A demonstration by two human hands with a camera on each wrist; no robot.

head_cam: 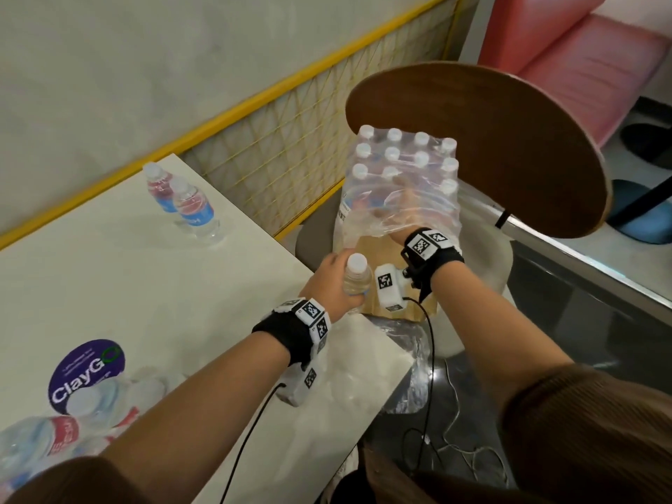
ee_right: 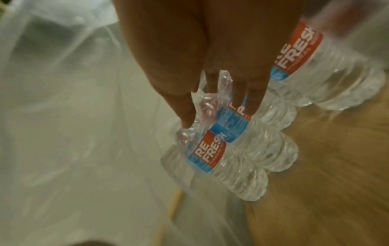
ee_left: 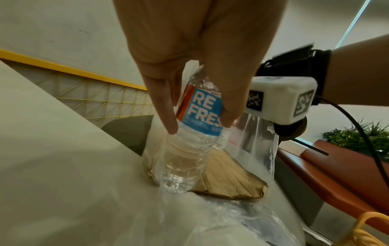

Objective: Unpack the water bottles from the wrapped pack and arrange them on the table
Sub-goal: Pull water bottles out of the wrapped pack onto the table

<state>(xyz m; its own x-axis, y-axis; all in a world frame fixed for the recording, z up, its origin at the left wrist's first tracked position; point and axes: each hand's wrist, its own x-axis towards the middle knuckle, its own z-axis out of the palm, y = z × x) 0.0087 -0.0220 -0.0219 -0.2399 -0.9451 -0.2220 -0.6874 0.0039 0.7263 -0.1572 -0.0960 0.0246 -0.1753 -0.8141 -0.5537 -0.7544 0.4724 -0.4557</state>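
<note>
My left hand [head_cam: 334, 281] grips one clear water bottle [head_cam: 358, 274] with a white cap, upright, just off the table's right edge. In the left wrist view the thumb and fingers of that hand [ee_left: 200, 124] wrap the bottle's blue label [ee_left: 200, 113], and its base hangs over brown cardboard [ee_left: 227, 176]. The wrapped pack [head_cam: 403, 165] of several capped bottles stands on a seat to the right. My right hand [head_cam: 396, 209] reaches inside its torn plastic with fingers spread. Its fingertips [ee_right: 250, 104] touch the upper parts of the labelled bottles [ee_right: 242, 166].
Two upright bottles [head_cam: 182, 201] stand at the far side of the white table [head_cam: 145, 285]. More bottles in wrap [head_cam: 54, 431] lie at its near left. Loose plastic [head_cam: 407, 358] hangs off the corner. A wooden chair back [head_cam: 509, 147] is behind the pack, a yellow mesh fence [head_cam: 291, 140] beyond.
</note>
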